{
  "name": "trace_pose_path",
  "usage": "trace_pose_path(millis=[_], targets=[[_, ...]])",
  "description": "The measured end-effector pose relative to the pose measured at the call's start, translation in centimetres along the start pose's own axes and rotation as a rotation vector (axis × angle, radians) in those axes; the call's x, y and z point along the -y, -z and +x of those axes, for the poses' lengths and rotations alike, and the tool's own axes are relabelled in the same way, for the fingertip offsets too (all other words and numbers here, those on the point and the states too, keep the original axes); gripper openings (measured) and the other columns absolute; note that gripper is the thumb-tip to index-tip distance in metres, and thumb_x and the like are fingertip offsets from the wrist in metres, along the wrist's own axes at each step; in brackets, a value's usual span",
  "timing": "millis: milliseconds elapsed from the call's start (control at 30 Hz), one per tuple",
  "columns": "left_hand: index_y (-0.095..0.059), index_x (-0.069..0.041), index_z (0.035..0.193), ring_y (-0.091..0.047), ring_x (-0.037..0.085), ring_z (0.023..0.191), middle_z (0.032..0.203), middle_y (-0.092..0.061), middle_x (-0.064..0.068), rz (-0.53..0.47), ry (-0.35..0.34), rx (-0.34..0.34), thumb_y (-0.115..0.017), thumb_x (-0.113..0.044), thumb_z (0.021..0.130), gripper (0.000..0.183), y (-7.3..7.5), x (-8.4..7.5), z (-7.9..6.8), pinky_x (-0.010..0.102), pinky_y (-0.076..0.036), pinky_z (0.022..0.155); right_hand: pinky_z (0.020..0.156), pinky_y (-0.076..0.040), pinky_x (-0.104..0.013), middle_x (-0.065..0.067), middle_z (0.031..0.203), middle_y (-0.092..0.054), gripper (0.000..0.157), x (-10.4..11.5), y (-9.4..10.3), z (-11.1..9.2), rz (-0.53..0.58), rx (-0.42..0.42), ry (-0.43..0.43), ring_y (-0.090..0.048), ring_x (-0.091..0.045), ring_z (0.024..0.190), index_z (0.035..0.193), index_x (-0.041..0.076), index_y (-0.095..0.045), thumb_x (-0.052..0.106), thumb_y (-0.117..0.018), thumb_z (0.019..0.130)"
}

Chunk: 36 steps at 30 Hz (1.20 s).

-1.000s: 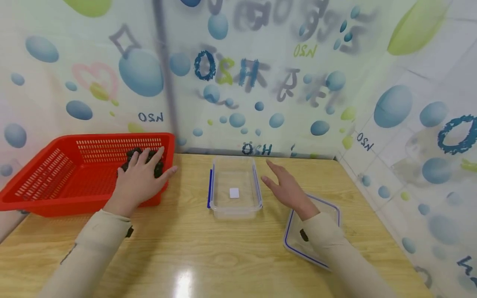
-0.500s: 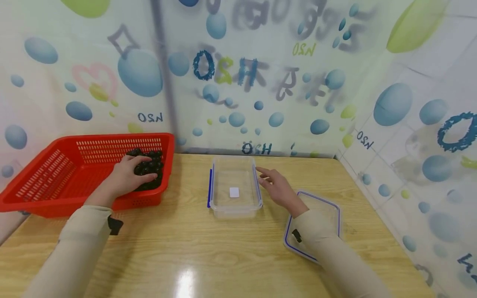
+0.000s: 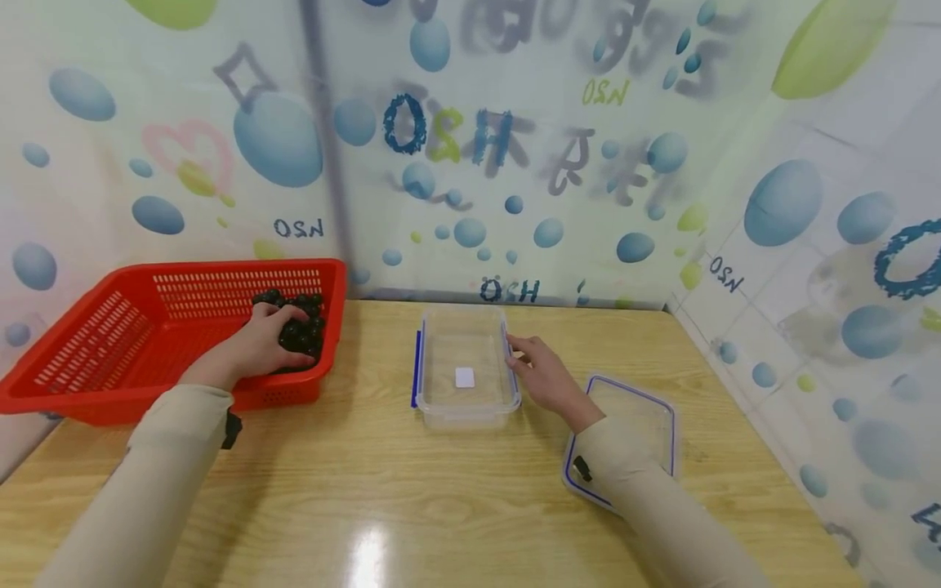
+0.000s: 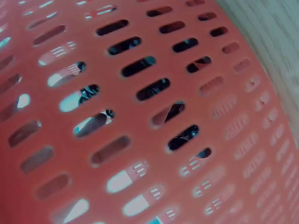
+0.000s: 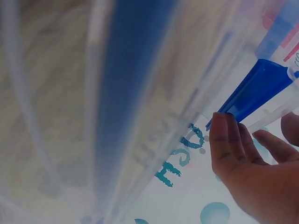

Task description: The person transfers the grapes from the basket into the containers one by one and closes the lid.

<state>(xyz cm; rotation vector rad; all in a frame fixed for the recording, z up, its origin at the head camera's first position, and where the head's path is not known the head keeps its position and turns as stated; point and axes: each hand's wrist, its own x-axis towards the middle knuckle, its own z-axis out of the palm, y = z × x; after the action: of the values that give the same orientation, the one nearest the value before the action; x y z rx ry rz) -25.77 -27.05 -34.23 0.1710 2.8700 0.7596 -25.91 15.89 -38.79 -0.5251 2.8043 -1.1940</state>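
Note:
My left hand (image 3: 260, 343) reaches into the right end of a red slotted basket (image 3: 110, 402), its fingers and thumb curled round a bunch of dark grapes (image 3: 303, 331). In the left wrist view the basket wall (image 4: 140, 112) hides most of that hand; dark shapes show through the slots. At the right side of a clear plastic box (image 3: 470, 405), my right hand (image 3: 547, 380) touches the rim. The right wrist view shows this hand (image 5: 257, 172) with fingertips against a blue latch (image 5: 257, 88) and the thumb apart. A small white square (image 3: 465, 377) shows in the box.
A clear lid (image 3: 647, 408) with a blue seal lies on the wooden table (image 3: 397, 498), partly under my right forearm. Behind the table hangs a patterned curtain (image 3: 559, 163). Another blue latch (image 3: 416, 367) hangs along the box's left side.
My left hand went from spread fingers above the grapes to curling round them. The right hand moved left and down to the box's right rim.

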Motion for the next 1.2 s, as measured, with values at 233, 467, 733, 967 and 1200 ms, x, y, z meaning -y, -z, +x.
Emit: trace_pose_path(millis=[233,467,733,967,1200], targets=[[-0.052,-0.009,0.123,-0.037,0.054,0.107,0.132,-0.016,0.033,0.041,-0.015,0.011,-0.080,-0.029,0.081,0.055,0.0,0.5,0.5,0.070,-0.038,0.091,0.096,-0.046,-0.048,-0.019,0.136,-0.049,0.046,-0.3,0.1,-0.1,-0.008,0.001,0.023,-0.054,-0.034,0.118,0.147,-0.001,-0.041,0.014,-0.050,0.104],[-0.052,-0.011,0.116,-0.047,0.049,0.096,0.125,-0.017,0.029,0.094,-0.030,0.013,-0.081,-0.029,0.080,0.050,-0.3,0.4,0.8,0.058,-0.048,0.082,0.096,-0.046,-0.049,-0.019,0.137,-0.049,0.046,-0.1,0.1,-0.2,-0.021,-0.015,0.030,-0.054,-0.035,0.118,0.146,-0.001,-0.043,0.014,-0.051,0.104],[-0.051,-0.011,0.117,-0.051,0.047,0.085,0.121,-0.017,0.031,0.117,-0.010,0.012,-0.080,-0.025,0.081,0.048,-0.3,0.2,1.0,0.054,-0.050,0.074,0.096,-0.045,-0.049,-0.018,0.138,-0.048,0.047,-0.1,0.2,-0.2,-0.015,0.000,0.021,-0.053,-0.034,0.120,0.148,0.000,-0.041,0.015,-0.050,0.104],[-0.048,-0.013,0.121,-0.052,0.047,0.083,0.125,-0.016,0.033,0.078,-0.001,-0.068,-0.076,-0.028,0.084,0.049,0.4,0.3,0.6,0.051,-0.050,0.069,0.096,-0.045,-0.048,-0.018,0.137,-0.048,0.046,-0.2,0.3,-0.2,-0.022,-0.009,0.021,-0.054,-0.034,0.120,0.147,0.001,-0.042,0.015,-0.051,0.104],[-0.049,-0.010,0.122,-0.047,0.055,0.090,0.133,-0.016,0.032,0.039,-0.086,-0.269,-0.073,-0.020,0.086,0.044,2.5,-3.0,-0.9,0.065,-0.048,0.077,0.098,-0.044,-0.048,-0.018,0.139,-0.048,0.047,-0.1,0.3,0.1,-0.031,0.001,0.011,-0.054,-0.034,0.120,0.147,0.001,-0.042,0.016,-0.051,0.104]])
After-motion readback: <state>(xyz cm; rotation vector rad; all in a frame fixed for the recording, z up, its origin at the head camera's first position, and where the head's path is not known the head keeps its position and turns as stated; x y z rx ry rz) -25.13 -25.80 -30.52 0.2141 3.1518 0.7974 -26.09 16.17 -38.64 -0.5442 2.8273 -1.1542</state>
